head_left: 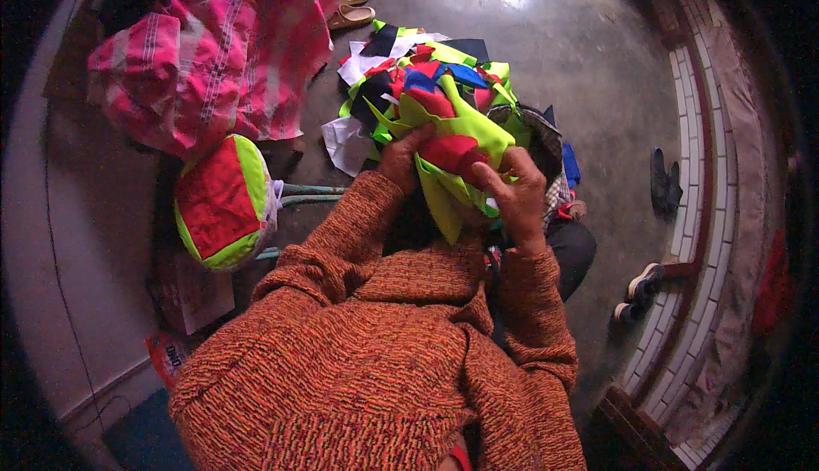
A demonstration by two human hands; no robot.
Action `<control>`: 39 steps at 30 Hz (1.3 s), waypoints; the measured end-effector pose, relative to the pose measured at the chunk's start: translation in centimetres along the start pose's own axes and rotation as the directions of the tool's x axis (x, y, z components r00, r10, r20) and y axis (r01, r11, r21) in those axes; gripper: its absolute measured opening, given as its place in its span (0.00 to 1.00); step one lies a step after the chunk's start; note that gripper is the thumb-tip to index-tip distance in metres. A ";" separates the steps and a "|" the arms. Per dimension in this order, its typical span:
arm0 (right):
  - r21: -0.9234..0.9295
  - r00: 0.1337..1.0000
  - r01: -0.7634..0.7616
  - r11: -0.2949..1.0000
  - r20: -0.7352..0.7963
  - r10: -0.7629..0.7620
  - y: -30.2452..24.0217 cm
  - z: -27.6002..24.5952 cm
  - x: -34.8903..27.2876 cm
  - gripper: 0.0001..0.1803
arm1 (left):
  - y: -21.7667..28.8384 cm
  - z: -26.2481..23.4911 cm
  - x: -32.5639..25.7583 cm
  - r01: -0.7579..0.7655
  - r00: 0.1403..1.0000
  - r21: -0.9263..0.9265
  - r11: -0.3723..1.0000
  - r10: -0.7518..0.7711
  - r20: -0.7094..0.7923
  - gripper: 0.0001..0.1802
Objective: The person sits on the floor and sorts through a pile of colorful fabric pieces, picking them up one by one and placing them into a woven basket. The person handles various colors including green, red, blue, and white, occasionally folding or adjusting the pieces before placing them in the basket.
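Both my hands are on a bright yellow-green piece of fabric (438, 200) with a red patch of cloth (450, 154) showing in its middle. My left hand (404, 162) grips the left edge, its fingers partly hidden behind the cloth. At the right edge my right hand (517, 191) is closed, thumb and fingers bent around the fabric. Just beyond lies a heap of fabric scraps (465, 74) in yellow-green, red, blue, black and white. Close to my right hand is a checked cloth (553, 151), perhaps a bag, partly hidden.
A round cushion (223, 202) with red and yellow-green panels rests on a stool with greenish metal legs (311, 195). Pink plaid cloth (200, 70) drapes at the far left. Tan shoes (351, 15) stand beyond it. Dark shoes (646, 283) and slippers (665, 183) lie by the white-tiled edge (688, 164) on the right.
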State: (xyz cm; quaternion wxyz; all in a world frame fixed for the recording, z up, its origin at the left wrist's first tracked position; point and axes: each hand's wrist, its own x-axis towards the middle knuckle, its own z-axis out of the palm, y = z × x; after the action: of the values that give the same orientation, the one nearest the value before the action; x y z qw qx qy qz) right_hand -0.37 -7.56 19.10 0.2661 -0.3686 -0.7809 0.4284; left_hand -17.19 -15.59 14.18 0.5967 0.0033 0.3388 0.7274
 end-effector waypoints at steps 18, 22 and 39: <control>-0.256 0.906 0.264 0.930 -0.264 -0.330 3.8 6.6 -1.4 0.14 | -1.0 -2.6 0.4 0.071 0.997 0.168 0.983 -0.063 -0.054 0.22; 0.840 0.902 -0.104 0.533 -0.146 0.406 6.1 10.8 -1.8 0.12 | -0.2 -0.2 -1.3 0.172 0.982 0.147 0.974 -0.181 0.048 0.25; 0.965 0.910 -0.244 0.099 0.192 0.368 0.5 5.0 -2.4 0.15 | -0.9 0.3 -1.9 -0.324 0.945 0.710 0.625 0.252 0.210 0.27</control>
State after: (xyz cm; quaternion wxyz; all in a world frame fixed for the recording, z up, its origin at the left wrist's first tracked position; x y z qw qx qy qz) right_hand -2.46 -11.66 15.95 0.3817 -0.2851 -0.2147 0.8526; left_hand -15.78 -17.07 14.70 0.4348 0.3299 0.5702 0.6140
